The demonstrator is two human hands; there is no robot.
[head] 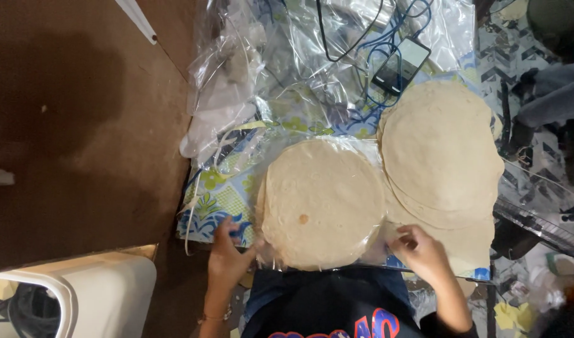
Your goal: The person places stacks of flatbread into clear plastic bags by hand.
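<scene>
Head view, item one: my left hand (227,253), fingers spread and half curled, resting at the near-left rim of the bagged tortilla stack (321,203). I cannot tell whether the fingertips pinch the clear plastic bag (271,260) or only press it. Item two: my right hand (421,250), fingers bent loosely, lying at the near-right rim of that stack, on the film where it meets the loose tortilla pile (440,156); nothing is clearly clamped in it.

Position: bagged stack sits at the near edge of the table (215,206), between both hands, its rim overhanging slightly toward my body. Loose pile lies just beside it, toward the right edge, touching or overlapping.

Also present: crumpled empty bags (227,94) at the far-left corner, phone (401,64) with cables (353,47) at the far edge.

Risks, my judgement: the stack could slide off the near edge if the slick film is tugged; thin sheets may tear or fold under uneven pull; lower sheets of the loose pile may drag along where they overlap.
</scene>
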